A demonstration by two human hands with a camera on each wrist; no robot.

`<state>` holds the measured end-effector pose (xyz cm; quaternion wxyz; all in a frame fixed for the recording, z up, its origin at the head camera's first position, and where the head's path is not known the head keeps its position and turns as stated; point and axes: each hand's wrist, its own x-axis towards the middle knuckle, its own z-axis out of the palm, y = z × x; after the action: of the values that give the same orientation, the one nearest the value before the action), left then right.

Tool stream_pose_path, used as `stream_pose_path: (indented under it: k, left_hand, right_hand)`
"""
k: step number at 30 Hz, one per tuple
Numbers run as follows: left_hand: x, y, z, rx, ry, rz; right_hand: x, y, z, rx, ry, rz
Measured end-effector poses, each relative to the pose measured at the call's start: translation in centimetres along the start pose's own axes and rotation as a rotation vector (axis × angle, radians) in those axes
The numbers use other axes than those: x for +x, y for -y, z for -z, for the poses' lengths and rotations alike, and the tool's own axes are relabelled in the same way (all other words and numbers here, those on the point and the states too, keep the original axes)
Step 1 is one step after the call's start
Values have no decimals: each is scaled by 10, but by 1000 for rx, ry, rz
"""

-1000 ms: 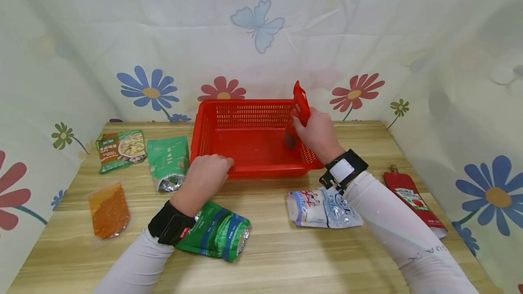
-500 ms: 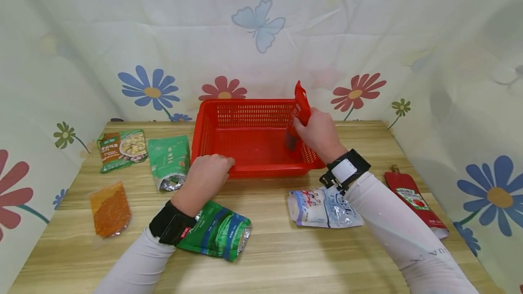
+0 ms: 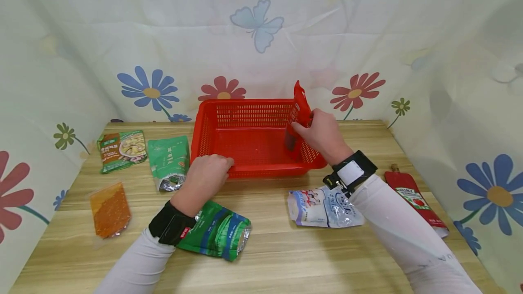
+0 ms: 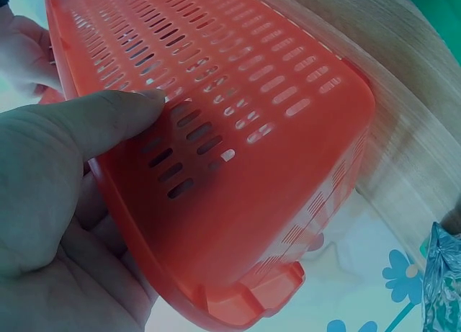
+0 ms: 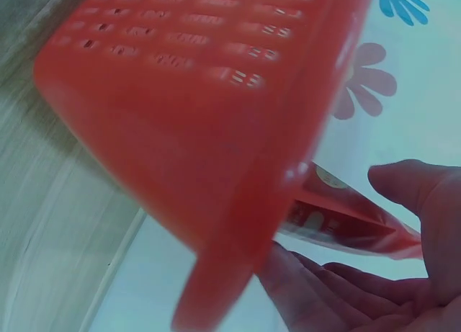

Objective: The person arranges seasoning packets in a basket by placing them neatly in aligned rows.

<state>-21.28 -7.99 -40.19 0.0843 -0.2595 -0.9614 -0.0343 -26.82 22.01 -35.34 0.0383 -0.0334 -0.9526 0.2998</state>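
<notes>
My left hand (image 3: 206,178) grips the near left rim of a red plastic basket (image 3: 265,170); in the left wrist view its thumb (image 4: 126,116) lies on the slotted outer wall, with the fingers on the other side of the rim. A red pouch (image 3: 300,105) stands upright, slightly tilted, inside the basket's right end, its top above the rim. At that end is my right hand (image 3: 324,135), with the thumb overlapping the pouch in the head view. The right wrist view shows that hand's thumb (image 5: 414,184) spread away from the pouch, its fingers loosely extended below it.
Left of the basket lie a brown-green food packet (image 3: 122,150), a light green pouch (image 3: 168,160) and an orange packet (image 3: 110,210). In front are a dark green pouch (image 3: 218,230) and a white-blue pouch (image 3: 323,208). A red Heinz pouch (image 3: 414,198) lies far right.
My right hand has loosened and shifted slightly right, while the red pouch stays standing in the basket. The left hand and basket have hardly moved.
</notes>
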Motion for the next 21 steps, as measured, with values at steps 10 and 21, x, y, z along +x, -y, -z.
stream_pose_path:
  k: [10, 21]
  left_hand:
    - [0, 0, -1, 0, 10, 10]
    - [-2, -3, -6, 2, 14, -2]
  right_hand:
    - [-10, -9, 10, -15, 5, 33]
    - [-30, -21, 14, -88, 15, 147]
